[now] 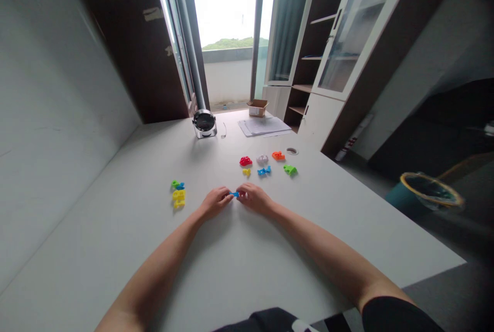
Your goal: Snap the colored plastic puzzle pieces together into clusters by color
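Between my hands, over the middle of the white table, is a small blue plastic piece (234, 194). My left hand (216, 202) pinches its left end, and my right hand (252, 198) grips its right end. Fingers cover most of the piece, so its full shape is hidden. Just beyond my right hand lie a yellow piece (246, 172), a red piece (245, 161) and another blue piece (264, 170). A clear piece (262, 159), an orange piece (278, 155) and a green piece (290, 170) lie further right.
Left of my hands sit yellow pieces (179, 198) and a green-and-blue piece (178, 185). Farther back stand a round black-and-silver device (205, 123), papers (264, 126) and a small cardboard box (257, 108). A roll of tape (292, 151) lies near the table's right edge.
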{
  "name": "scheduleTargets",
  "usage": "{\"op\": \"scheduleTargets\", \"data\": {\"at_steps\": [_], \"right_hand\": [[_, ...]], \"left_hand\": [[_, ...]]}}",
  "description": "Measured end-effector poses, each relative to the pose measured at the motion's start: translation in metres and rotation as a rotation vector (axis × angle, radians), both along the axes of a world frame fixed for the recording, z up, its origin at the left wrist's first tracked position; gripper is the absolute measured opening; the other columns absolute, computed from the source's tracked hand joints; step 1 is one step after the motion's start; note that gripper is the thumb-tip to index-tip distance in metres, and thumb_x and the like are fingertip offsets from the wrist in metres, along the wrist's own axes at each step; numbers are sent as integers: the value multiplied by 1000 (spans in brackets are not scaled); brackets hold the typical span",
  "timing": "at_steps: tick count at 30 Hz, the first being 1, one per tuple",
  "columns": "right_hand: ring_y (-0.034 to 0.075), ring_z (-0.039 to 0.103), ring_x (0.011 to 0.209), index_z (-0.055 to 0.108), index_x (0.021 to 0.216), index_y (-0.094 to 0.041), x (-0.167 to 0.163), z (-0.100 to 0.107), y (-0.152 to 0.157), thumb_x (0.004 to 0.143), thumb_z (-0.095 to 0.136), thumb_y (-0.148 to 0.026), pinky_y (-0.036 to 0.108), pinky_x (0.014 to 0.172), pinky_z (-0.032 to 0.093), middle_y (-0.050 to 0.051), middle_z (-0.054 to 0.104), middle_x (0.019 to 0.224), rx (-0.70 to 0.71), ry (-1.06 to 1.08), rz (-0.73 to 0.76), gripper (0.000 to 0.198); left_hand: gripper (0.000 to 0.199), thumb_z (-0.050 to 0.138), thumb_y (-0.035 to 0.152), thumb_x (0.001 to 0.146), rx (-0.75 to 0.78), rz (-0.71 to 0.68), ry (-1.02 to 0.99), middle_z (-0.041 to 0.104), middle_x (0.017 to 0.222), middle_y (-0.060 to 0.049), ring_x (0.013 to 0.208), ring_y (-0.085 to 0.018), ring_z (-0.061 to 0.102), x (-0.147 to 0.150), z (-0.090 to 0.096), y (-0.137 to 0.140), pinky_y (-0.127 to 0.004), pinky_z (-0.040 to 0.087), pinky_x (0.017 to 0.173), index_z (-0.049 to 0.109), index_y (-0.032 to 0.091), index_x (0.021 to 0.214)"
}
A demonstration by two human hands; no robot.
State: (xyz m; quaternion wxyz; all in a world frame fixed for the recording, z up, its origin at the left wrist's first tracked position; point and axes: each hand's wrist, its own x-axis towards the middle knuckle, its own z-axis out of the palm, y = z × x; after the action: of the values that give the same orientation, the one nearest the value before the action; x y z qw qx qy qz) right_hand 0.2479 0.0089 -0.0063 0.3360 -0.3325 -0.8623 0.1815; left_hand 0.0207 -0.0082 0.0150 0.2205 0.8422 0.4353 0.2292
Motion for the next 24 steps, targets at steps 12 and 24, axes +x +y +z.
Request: {"op": "scheduleTargets", "data": {"at_steps": [12, 24], "right_hand": [[14, 54, 76, 65, 94, -20, 0, -2, 1, 86, 64, -16, 25, 73, 42, 1, 63, 81, -4, 4, -1, 10], [14, 55, 77, 65, 94, -20, -1, 0, 1, 86, 64, -15, 25, 73, 43, 2, 63, 81, -15, -1, -8, 9]], "left_hand": [[31, 47, 42, 97, 9, 12, 3, 61, 85, -3, 77, -15, 54, 0, -1, 0, -25, 40, 71, 65, 18, 89], [32, 46, 43, 98, 10, 14, 17, 62, 86, -3, 79, -16, 55, 0, -2, 1, -25, 40, 72, 65, 18, 89]]}}
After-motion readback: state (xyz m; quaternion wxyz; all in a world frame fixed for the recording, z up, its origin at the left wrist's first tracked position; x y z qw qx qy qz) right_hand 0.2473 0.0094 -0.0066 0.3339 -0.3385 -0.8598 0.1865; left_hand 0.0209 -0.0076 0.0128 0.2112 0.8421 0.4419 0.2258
